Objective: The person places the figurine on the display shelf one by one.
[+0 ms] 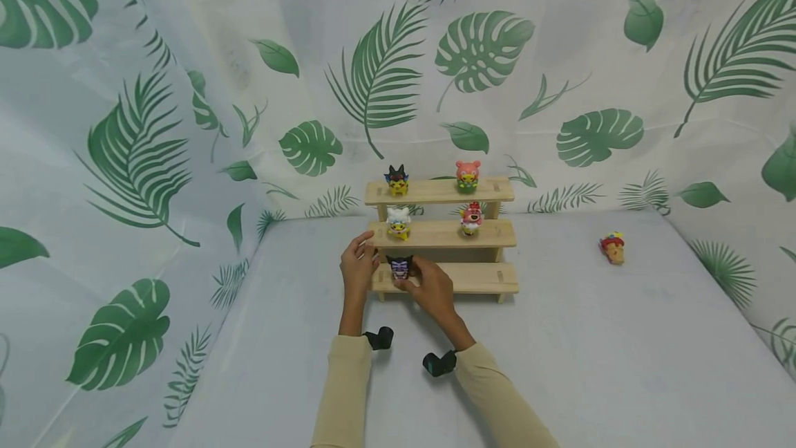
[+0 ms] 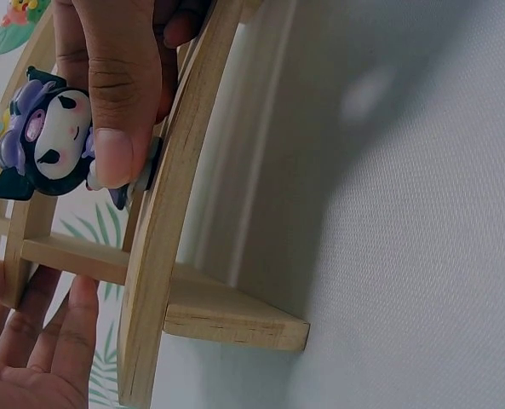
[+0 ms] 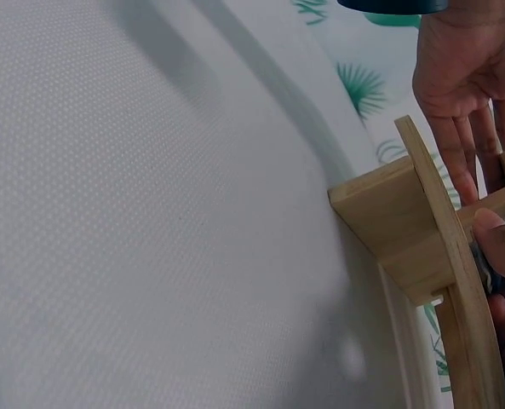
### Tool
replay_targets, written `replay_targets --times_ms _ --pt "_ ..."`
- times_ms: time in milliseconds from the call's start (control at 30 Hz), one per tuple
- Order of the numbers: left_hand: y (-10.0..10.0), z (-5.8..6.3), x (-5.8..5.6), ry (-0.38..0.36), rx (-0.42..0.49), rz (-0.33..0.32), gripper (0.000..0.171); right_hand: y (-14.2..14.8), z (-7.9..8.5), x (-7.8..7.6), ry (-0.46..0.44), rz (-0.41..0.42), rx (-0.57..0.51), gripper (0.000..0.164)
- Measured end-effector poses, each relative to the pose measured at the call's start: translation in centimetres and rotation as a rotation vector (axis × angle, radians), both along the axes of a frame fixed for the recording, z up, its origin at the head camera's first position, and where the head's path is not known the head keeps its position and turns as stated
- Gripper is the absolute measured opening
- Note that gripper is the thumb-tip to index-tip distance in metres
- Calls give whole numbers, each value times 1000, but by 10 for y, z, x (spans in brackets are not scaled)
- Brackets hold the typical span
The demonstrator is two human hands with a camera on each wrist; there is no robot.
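Observation:
My right hand (image 1: 435, 290) pinches a small figurine (image 1: 401, 268) between thumb and fingers at the left end of the lowest step of a wooden display shelf (image 1: 460, 278). The figurine has a black pointed hood, a white face and a purple bow; in the left wrist view the thumb (image 2: 116, 153) covers part of its body, and its base is close to the board. My left hand (image 1: 358, 265) is at the shelf's left side, fingers extended beside the upright. In the right wrist view the left hand (image 3: 469, 77) reaches down to the shelf, and the figurine is mostly hidden.
On the top step stand a black-hooded figurine (image 1: 396, 182) and a pink-hatted one (image 1: 468, 177). The middle step bears a white-hatted figurine (image 1: 399, 225) and a red-hooded one (image 1: 471, 220). Another figurine (image 1: 613, 250) lies far right on the white table (image 1: 584, 337). Leaf-print cloth hangs behind.

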State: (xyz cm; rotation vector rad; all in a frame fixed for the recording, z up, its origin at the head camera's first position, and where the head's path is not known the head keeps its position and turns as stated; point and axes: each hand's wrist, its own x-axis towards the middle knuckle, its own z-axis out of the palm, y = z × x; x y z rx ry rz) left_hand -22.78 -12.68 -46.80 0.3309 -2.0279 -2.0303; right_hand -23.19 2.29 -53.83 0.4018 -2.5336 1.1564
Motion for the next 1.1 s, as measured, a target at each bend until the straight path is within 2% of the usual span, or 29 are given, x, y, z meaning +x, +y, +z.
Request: replay_targets --times_ms 800,1033,1100 --pt "1 1 -1 -2 -7 -1 31 1 2 -1 -45 0 -10 34" --pt "-5 -35 -24 2 7 31 28 0 0 -1 -46 4 -7 35" --pt "-5 -35 -23 -3 5 41 27 0 0 0 -50 3 -7 35"
